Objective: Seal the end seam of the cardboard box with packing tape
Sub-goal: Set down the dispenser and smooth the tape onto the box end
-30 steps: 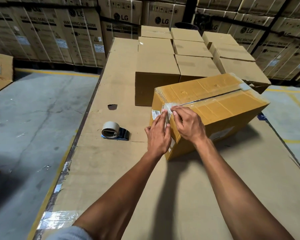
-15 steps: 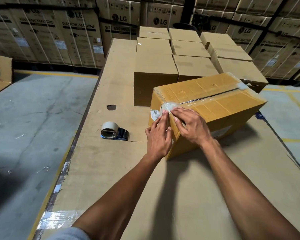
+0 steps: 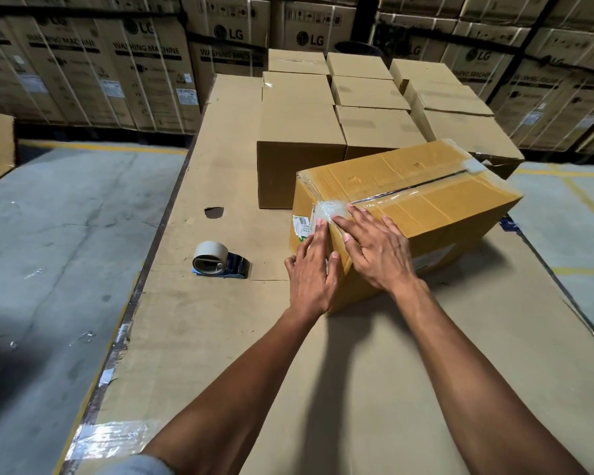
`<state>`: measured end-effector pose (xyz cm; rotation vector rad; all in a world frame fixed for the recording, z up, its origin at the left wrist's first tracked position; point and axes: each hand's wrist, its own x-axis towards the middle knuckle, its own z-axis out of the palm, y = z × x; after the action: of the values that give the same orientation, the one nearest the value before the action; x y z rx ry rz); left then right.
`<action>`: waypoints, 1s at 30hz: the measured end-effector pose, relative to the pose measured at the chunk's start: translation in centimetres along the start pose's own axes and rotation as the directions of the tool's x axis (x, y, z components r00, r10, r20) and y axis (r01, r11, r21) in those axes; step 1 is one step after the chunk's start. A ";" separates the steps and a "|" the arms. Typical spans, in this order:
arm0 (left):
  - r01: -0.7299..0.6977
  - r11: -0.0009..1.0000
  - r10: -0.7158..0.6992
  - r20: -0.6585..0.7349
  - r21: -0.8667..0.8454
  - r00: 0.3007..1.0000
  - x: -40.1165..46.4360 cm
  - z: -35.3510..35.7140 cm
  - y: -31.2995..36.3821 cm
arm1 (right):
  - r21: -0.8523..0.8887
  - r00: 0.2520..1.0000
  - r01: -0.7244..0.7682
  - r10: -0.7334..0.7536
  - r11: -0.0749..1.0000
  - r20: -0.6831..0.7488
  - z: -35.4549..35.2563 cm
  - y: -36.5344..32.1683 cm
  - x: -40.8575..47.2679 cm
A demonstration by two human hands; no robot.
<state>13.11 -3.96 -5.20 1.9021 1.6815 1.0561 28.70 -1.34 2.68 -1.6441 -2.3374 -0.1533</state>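
A yellow-brown cardboard box [image 3: 426, 197] lies turned at an angle on the cardboard-covered table [image 3: 220, 337]. Clear tape runs along its top seam, and a crumpled end of tape [image 3: 330, 209] wraps over the near corner. My left hand [image 3: 311, 269] lies flat against the box's near end face, fingers pointing up beside a white label [image 3: 300, 228]. My right hand [image 3: 374, 248] is spread flat on the top near edge, fingertips touching the tape end. A tape dispenser [image 3: 218, 260] with a beige roll rests on the table to the left of the box.
Several plain closed boxes [image 3: 299, 132] are packed in rows behind the taped box. Tall LG washing machine cartons [image 3: 144, 63] line the back wall. The table's left edge [image 3: 131, 303] drops to a grey concrete floor. A small hole [image 3: 214, 211] marks the table covering.
My right hand has flattened and slid down from the tape end onto the box's near top edge. My left hand has stayed on the end face, fingers reaching slightly higher.
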 end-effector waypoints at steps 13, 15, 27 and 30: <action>0.006 1.000 -0.006 0.005 0.019 1.000 1.2 -0.9 0.0 | 0.025 0.988 0.051 -0.054 0.998 0.146 -1.0 -0.7 0.9; 0.015 1.000 -0.015 0.018 -0.012 1.000 1.4 -0.7 0.0 | 0.046 0.991 0.023 -0.029 0.999 0.131 -1.0 -1.1 1.1; 0.051 0.994 -0.061 0.106 0.099 0.993 0.7 -1.9 -1.9 | -0.008 0.976 -0.047 0.048 0.999 0.212 -1.0 -1.8 2.0; 0.036 0.998 -0.038 0.049 0.047 0.998 2.3 -2.6 0.2 | 0.028 0.971 -0.002 -0.004 1.000 0.241 -1.6 -1.8 2.3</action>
<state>11.30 -2.31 -2.79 1.9020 1.7208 0.9563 26.60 -0.24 5.02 -1.7339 -2.5023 0.0840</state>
